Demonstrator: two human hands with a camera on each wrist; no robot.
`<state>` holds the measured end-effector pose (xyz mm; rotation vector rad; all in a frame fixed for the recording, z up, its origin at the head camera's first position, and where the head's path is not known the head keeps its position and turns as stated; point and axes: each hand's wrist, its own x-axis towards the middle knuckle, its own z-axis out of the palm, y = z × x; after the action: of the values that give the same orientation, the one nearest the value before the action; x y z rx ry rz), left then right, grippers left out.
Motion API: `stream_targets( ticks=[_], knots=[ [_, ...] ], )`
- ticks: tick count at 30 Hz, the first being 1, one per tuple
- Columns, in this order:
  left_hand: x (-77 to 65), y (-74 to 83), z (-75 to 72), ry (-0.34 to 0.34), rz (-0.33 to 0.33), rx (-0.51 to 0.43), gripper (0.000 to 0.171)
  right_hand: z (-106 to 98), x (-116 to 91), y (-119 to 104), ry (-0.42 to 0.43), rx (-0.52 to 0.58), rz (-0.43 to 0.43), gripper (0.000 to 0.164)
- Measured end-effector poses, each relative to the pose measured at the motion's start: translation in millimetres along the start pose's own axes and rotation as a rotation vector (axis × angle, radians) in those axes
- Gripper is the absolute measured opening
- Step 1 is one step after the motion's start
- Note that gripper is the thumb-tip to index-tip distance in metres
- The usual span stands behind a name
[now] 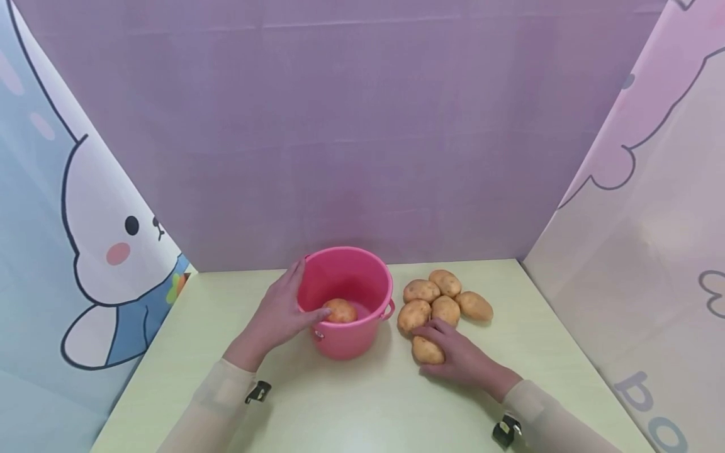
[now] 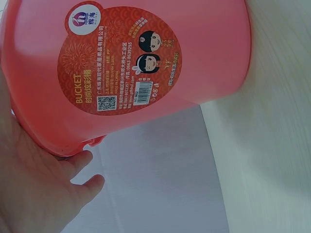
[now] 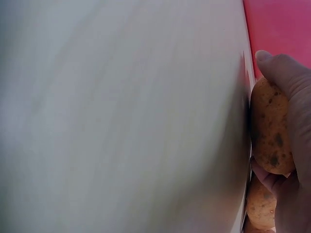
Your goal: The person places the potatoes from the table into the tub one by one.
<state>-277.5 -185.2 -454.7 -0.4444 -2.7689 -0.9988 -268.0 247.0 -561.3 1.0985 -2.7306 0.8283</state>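
Note:
A pink bucket [image 1: 347,343] stands upright on the table, with a single potato [image 1: 341,309] visible inside it. My left hand [image 1: 277,313] holds the bucket's rim from the left, thumb over the front edge. In the left wrist view, a red printed label [image 2: 121,60] covers part of the bucket's side. To the right of the bucket, my right hand [image 1: 463,360] grips a brown potato [image 1: 427,351], thumb and fingers on either side. Dark spots mark that potato's skin in the right wrist view. Just beyond it lie several more potatoes [image 1: 413,314] in a cluster.
The pale table [image 1: 340,415] ends at a purple backdrop [image 1: 362,138]. Printed panels flank it, one with a rabbit figure [image 1: 124,251] on the left. A small loop [image 1: 388,309] juts from the bucket's right side. Both sleeves carry dark clips near the wrist.

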Motion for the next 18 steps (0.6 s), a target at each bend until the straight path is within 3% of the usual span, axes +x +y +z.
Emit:
stream_targets(
  ticks=[18],
  knots=[
    [0.0, -1.6, 0.7, 0.003, 0.014, 0.011, 0.132, -4.0, 4.1, -3.6, 0.056, 0.046, 0.009, 0.064]
  ],
)
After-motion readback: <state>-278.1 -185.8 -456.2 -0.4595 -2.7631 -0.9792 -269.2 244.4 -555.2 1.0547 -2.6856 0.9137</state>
